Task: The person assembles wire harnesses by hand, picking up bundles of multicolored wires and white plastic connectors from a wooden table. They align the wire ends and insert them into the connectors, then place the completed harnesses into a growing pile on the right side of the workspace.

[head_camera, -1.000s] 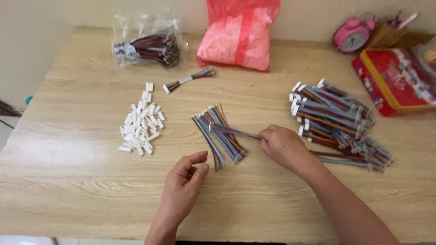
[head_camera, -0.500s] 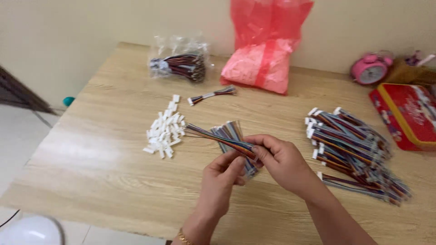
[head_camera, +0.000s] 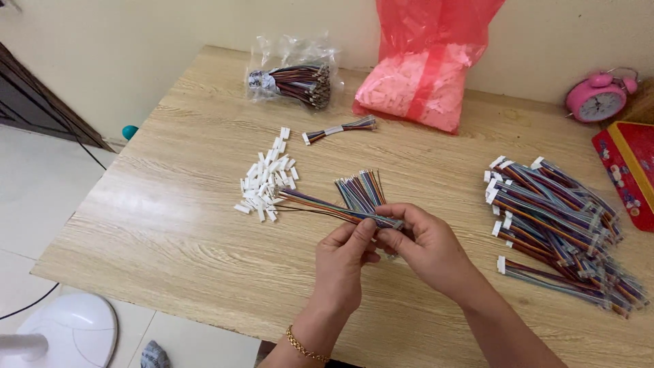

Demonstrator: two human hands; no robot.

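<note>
We have both hands up over the middle of the wooden surface (head_camera: 170,225), and between them a wire bundle (head_camera: 327,206): a thin flat run of coloured strands, orange, red, blue and green among them, lying side by side. Our left hand (head_camera: 340,262) has its fingers (head_camera: 361,232) pinched on the bundle's near end, thumb against forefinger. Our right hand (head_camera: 426,245) closes its fingers on that same end from the other side, so the two grips meet almost touching. From there the bundle slants up and away to the left, its far end hanging free just above the white connectors (head_camera: 266,182), a loose heap of small plastic housings. A gold bracelet (head_camera: 303,346) sits on the left wrist.

Just behind our hands lies a short fan of loose wires (head_camera: 361,187), bare-tipped, flat on the wood. To the right, a big stack of finished cables (head_camera: 558,225), each with a white plug at its left end. Further back we see one single cable (head_camera: 338,129), a clear bag (head_camera: 293,75) of dark wires, and a red bag (head_camera: 422,75) of pale pieces. A pink clock (head_camera: 599,99) stands at the far right, a red tin (head_camera: 630,170) beside it.
</note>
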